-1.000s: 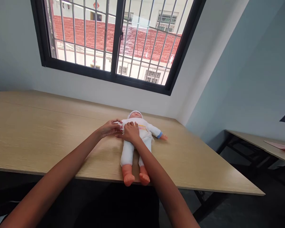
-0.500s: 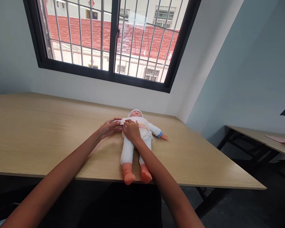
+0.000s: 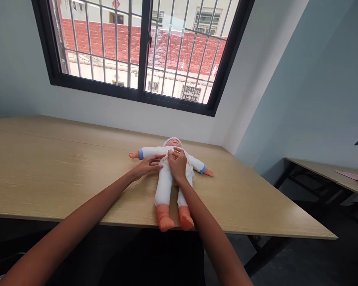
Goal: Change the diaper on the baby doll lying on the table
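Note:
A baby doll [image 3: 164, 184] in white clothes with blue cuffs and a white cap lies on its back, its bare feet towards me at the table's front edge. Both its arms stretch out sideways. My left hand [image 3: 149, 165] rests against the doll's side at the waist, fingers extended and thumb apart from them. On the doll's belly, the fingers of my right hand [image 3: 178, 163] are pinched together on the front of its white shirt [image 3: 191, 159]. Part of the shirt is covered by that hand.
The doll lies on a long light-wood table [image 3: 77, 174] pushed against the wall under a barred window [image 3: 140, 51]. Over to the right stands a second table [image 3: 312, 169] with a pink cloth [image 3: 354, 176] on it.
My left hand has moved from the doll's arm down to its waist, and that arm now lies out in full view. My right hand has shifted slightly right and its fingers have drawn together.

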The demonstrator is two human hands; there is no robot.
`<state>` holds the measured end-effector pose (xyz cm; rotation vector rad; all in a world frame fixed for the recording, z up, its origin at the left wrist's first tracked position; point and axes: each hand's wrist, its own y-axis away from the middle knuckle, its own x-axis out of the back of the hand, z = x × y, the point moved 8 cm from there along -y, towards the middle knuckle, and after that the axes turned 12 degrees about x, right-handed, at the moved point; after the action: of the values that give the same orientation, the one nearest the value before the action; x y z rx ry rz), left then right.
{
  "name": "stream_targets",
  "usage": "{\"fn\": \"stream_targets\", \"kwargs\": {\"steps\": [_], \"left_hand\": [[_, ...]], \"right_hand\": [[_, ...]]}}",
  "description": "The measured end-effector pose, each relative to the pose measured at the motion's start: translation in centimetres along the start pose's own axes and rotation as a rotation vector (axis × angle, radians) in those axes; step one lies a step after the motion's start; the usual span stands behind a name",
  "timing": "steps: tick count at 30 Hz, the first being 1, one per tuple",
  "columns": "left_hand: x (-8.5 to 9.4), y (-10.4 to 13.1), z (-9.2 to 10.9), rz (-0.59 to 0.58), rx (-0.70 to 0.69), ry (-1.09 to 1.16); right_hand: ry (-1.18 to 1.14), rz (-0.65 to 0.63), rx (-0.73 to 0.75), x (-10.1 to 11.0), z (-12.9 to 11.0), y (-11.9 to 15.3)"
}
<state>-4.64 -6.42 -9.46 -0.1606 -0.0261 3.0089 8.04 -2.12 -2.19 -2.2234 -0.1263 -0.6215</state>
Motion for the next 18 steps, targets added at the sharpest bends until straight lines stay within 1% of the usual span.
{"fn": "stream_targets", "kwargs": {"steps": [2,6,8,11,18], "left_hand": [[-0.1,0.1,0.1,-0.013,0.001,-0.029],[-0.1,0.1,0.3,-0.014,-0.009,-0.061],[-0.1,0.1,0.2,-0.014,-0.007,-0.053],[-0.2,0.2,0.2,-0.013,-0.011,-0.047],[-0.4,0.4,0.0,-0.027,0.021,-0.021]], "right_hand": [[0.016,0.023,0.038,0.5,-0.4,0.3],[0.083,-0.035,0.152,0.8,-1.6,1.0],[0.123,-0.050,0.182,0.9,-2.0,1.1],[0.151,-0.021,0.162,1.3,-2.0,1.1],[0.156,0.082,0.073,1.9,-0.5,1.0]]}}
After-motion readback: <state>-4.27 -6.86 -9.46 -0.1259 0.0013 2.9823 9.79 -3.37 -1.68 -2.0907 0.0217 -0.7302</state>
